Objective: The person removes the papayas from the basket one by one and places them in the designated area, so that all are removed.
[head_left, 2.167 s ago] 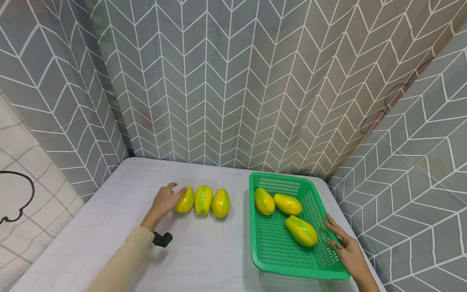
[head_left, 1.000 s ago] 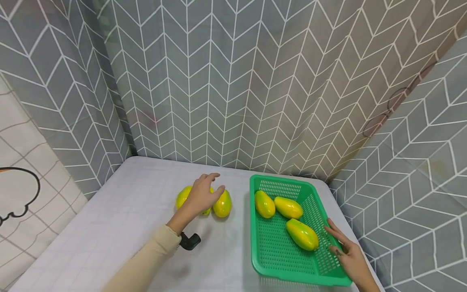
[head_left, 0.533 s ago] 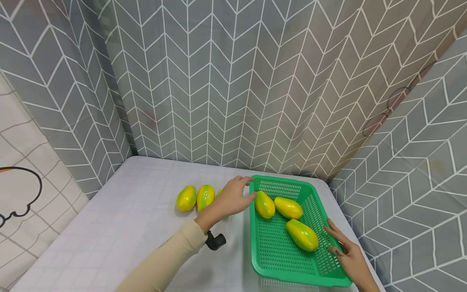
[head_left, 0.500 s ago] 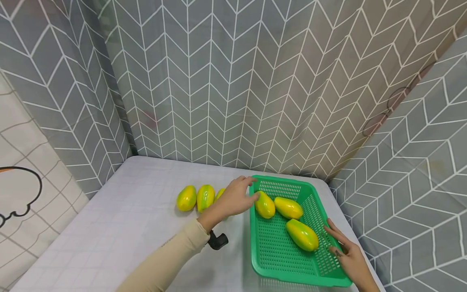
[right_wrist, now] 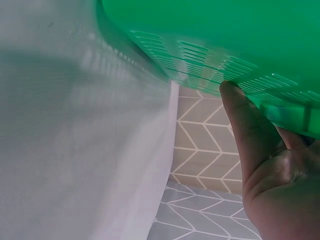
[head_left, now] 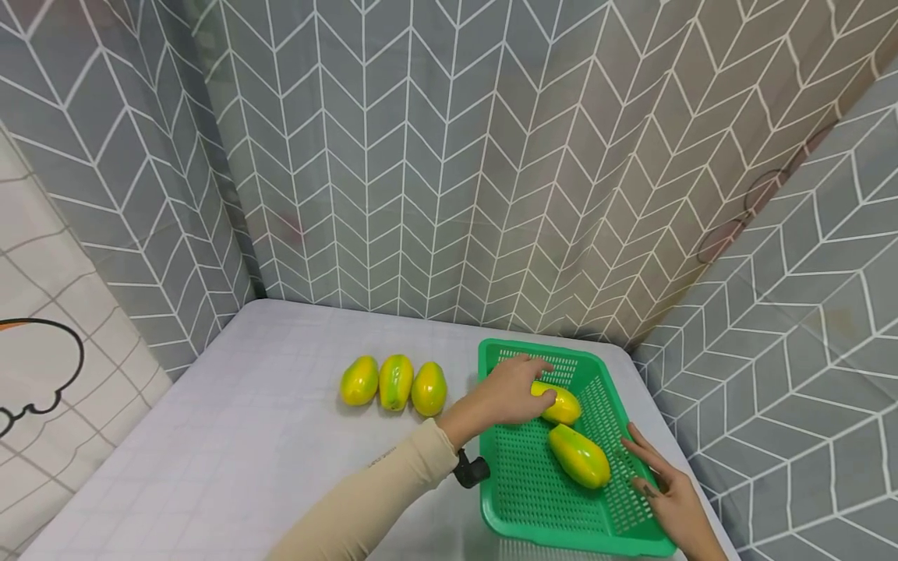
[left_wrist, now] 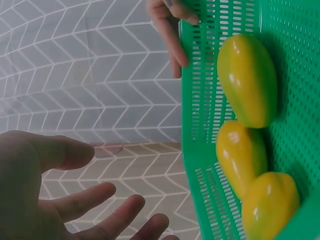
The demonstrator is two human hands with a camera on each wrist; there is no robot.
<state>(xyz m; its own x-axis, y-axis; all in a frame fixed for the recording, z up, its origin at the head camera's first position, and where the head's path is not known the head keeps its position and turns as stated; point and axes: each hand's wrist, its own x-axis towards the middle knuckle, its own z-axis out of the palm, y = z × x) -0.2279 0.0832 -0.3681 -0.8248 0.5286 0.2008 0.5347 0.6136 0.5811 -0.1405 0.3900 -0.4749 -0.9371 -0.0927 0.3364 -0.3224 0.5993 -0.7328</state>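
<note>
My left hand hovers over the green basket, fingers spread and holding nothing. Two glossy yellow-green papayas show inside in the head view: one papaya near the middle, another papaya beside my left fingertips. A third papaya appears in the left wrist view; in the head view my left hand covers it. My right hand grips the basket's right rim, thumb on the inner side and fingers against the outer wall. Left of the basket stand three papayas in a row: left, middle, right.
A white cloth covers the table. Grey chevron-patterned curtains hang behind it and along the right side. A black wrist camera juts out below my left wrist, close to the basket's left rim.
My left hand has swept right, from the leftmost papaya across the row and over the basket. Neither the papayas in the row nor my right hand has visibly shifted.
</note>
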